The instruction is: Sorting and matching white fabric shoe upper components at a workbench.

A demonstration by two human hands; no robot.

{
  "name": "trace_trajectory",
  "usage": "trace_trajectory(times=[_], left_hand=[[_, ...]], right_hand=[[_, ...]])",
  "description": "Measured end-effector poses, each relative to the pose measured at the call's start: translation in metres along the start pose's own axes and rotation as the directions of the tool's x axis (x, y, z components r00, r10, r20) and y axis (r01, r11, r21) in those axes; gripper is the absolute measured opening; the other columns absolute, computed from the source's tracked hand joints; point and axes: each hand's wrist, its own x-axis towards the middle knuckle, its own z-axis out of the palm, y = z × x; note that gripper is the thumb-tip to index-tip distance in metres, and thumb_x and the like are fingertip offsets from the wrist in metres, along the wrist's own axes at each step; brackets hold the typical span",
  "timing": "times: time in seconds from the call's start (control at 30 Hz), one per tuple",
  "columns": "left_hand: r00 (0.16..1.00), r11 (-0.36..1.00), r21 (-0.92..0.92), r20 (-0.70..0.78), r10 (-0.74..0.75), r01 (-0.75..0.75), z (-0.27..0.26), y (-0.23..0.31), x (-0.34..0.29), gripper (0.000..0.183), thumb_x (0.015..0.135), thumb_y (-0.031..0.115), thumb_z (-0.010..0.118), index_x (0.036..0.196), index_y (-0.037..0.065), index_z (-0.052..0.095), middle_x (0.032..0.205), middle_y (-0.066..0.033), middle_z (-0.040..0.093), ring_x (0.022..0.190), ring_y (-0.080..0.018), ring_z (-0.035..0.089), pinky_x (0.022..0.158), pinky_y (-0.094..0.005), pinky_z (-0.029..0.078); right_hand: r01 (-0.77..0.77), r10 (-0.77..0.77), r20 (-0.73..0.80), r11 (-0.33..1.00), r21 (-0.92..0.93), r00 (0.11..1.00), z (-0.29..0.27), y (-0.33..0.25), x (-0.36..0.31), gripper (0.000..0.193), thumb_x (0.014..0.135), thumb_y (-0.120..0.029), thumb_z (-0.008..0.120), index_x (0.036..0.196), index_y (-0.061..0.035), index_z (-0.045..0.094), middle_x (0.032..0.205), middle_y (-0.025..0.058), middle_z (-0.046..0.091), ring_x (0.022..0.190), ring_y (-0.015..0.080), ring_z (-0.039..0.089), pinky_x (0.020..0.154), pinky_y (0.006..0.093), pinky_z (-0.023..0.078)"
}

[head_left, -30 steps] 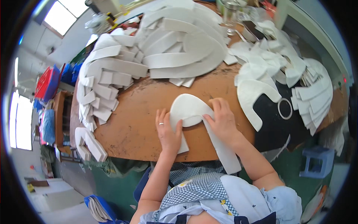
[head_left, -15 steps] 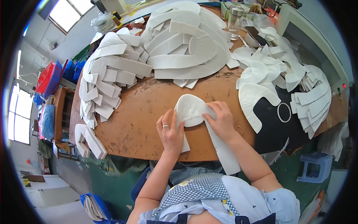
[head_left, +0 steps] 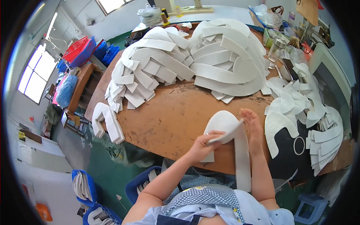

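Note:
On the brown tabletop lies a white, soft-looking curved piece (head_left: 223, 117) with a rounded top and a long strip running down over the front edge. My left hand (head_left: 202, 147) is closed on a thin white flap (head_left: 229, 134) lifted at a slant above the curved piece; whether the two are joined, I cannot tell. Beside the flap's raised right end is my right hand (head_left: 253, 129), its fingers up and loosely stretched. The flap's tip reaches the fingers, but no firm grip shows. Part of the curved piece is hidden under my left hand and the flap.
Two large heaps of white curved pieces (head_left: 152, 62) (head_left: 228, 56) stand at the back. A small stack (head_left: 108, 122) sits at the left edge. More white pieces (head_left: 281, 129) cover the right side near a white ring (head_left: 299, 145), a glass jar (head_left: 276, 51) and a blue stool (head_left: 311, 208).
The view has shifted, so the table appears lower and further right. My left hand has lifted a white flap from the piece. My right hand has turned upright and its fingers have straightened.

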Motion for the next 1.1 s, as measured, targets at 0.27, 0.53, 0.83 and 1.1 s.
trace_trajectory(times=[0.27,0.53,0.83,1.1], left_hand=[[0.944,0.947,0.152,-0.221,-0.245,0.282,-0.014,0.006,-0.015,0.019,0.088,0.018,0.065,0.103,0.006,0.07,0.079,-0.004,0.067,0.074,-0.0124,0.061,0.067,-0.0325,0.05],[0.874,0.979,0.2,-0.47,0.119,-0.026,-0.128,0.083,0.012,0.022,0.089,0.018,0.066,0.103,0.0,0.064,0.085,-0.002,0.066,0.078,-0.0112,0.062,0.071,-0.024,0.05],[0.756,0.997,-0.016,-0.652,0.049,-0.079,-0.161,0.083,0.113,0.038,0.089,0.026,0.067,0.117,0.002,0.058,0.102,-0.0068,0.063,0.085,-0.0141,0.061,0.074,-0.0268,0.053],[0.82,0.97,-0.221,-0.571,-0.042,-0.105,-0.474,0.098,0.113,0.057,0.094,0.034,0.057,0.132,-0.007,0.045,0.131,-0.0184,0.054,0.113,-0.0276,0.055,0.093,-0.0416,0.048]], right_hand=[[-0.499,0.542,0.318,0.84,-0.212,0.778,-0.044,0.003,-0.007,0.048,0.103,-0.038,0.033,0.115,-0.0019,0.063,0.108,0.0087,0.065,0.098,0.0152,0.059,0.089,0.0303,0.046],[0.391,0.144,0.681,0.726,-0.565,0.718,-0.034,0.007,-0.021,0.04,0.081,-0.006,0.063,0.119,-0.0012,0.056,0.141,0.0135,0.044,0.127,0.0304,0.045,0.109,0.0411,0.033],[0.475,0.111,0.642,0.58,-0.662,0.759,-0.057,0.022,-0.01,0.047,0.077,0.006,0.053,0.123,-0.0012,0.052,0.144,0.0124,0.04,0.131,0.0249,0.041,0.114,0.0447,0.026],[0.159,0.129,0.512,0.863,-0.48,0.849,-0.068,-0.014,-0.031,0.038,0.084,0.002,0.052,0.122,-0.002,0.054,0.131,0.0162,0.053,0.124,0.0299,0.049,0.107,0.0389,0.038]])
